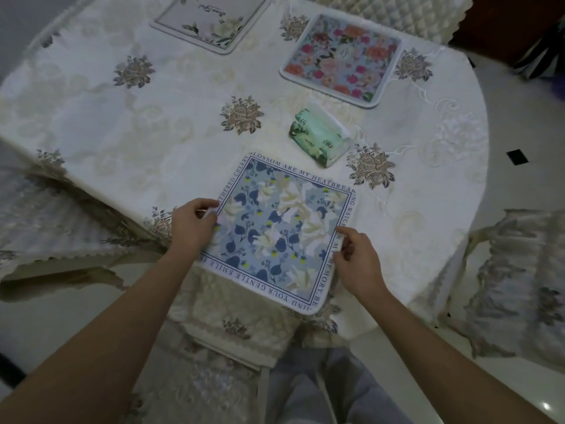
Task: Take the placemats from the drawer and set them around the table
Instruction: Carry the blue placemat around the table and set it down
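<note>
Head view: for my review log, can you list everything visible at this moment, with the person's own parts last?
blue placemat: one, blue and white floral with a lettered border, near table edge, one corner overhanging
pink placemat: one, pink and red floral, far right
white placemat: one, white floral, far side, cut off by the frame
tissue pack: one, green, between the blue and pink mats
tablecloth: one, cream with embroidered flowers, covering the table
covered chairs: four partly visible, cream, around the table
floor: pale glossy tiles, right
trouser legs: grey, bottom centre
left hand: grips the blue mat's left edge
right hand: pinches its right edge
</note>
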A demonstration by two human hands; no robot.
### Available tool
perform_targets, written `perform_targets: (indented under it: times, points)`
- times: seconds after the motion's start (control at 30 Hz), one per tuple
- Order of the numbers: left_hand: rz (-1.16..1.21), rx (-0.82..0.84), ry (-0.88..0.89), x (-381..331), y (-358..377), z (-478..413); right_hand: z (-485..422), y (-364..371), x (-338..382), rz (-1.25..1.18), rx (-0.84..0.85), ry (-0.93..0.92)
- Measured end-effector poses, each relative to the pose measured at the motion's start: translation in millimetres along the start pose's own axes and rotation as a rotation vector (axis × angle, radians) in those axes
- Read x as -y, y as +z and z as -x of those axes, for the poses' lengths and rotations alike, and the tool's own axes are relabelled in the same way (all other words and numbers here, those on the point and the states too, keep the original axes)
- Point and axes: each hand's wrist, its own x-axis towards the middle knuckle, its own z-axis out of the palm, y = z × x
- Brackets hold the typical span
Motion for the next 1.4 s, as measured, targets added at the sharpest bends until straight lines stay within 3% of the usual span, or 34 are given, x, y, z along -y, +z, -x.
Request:
perform_targets:
  times: [0.2, 0.37, 0.67, 0.8, 1.07, 1.27, 1.4]
  points:
    - [-0.027, -0.016, 0.065, -20.4, 6.3, -27.0, -22.0, -4.3, 2.9, 0.000, -0.018, 0.010]
    - [-0.258, 0.103, 0.148, 4.3, 18.5, -19.8, -22.5, 2.6, -6.4, 0.031, -0.001, -0.008]
    - [-0.688, 0.097, 0.380, 14.7, 18.7, 14.6, -11.3, -0.4, -5.6, 0.104, 0.030, -0.085]
    - [-0.688, 0.171, 0.399, 9.1, 20.6, 53.0, 2.4, -6.9, -10.3, 0.136, 0.049, -0.145]
    - [-0.701, 0.142, 0.484, -37.6, 32.5, 135.5, 28.9, -55.0, -27.6, 0.366, 0.201, -0.310]
    - [-0.744, 0.101, 0.539, -59.5, 40.8, 164.7, 35.1, -78.4, -41.0, 0.424, 0.197, -0.512]
    - [-0.739, 0.115, 0.516, -64.6, 41.3, 165.1, 28.5, -79.1, -34.1, 0.435, 0.228, -0.546]
